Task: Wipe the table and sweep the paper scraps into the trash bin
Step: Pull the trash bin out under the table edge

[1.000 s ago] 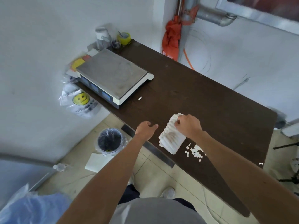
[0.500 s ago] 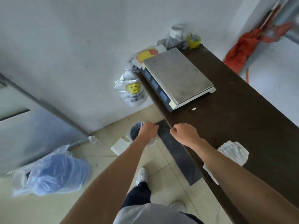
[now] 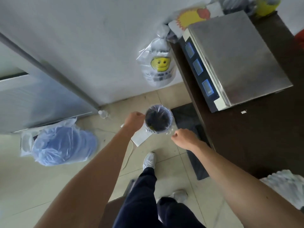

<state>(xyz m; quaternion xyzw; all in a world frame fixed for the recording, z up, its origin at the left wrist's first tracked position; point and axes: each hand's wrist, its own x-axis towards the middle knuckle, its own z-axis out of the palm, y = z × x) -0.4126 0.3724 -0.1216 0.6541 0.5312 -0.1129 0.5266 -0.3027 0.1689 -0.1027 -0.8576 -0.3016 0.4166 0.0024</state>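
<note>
Beside the dark brown wooden counter [image 3: 256,145], on the floor, stands the small round plastic-lined trash bin [image 3: 158,120], flanked by both hands: left hand [image 3: 134,120] curled against its rim, right hand [image 3: 182,139] loosely closed, apparently pinching the liner's edge.

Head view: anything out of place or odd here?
One paper scrap sits alone on the table by the scale. A white sheet lies on the floor, partly under the trash bin, which both hands flank.
</note>
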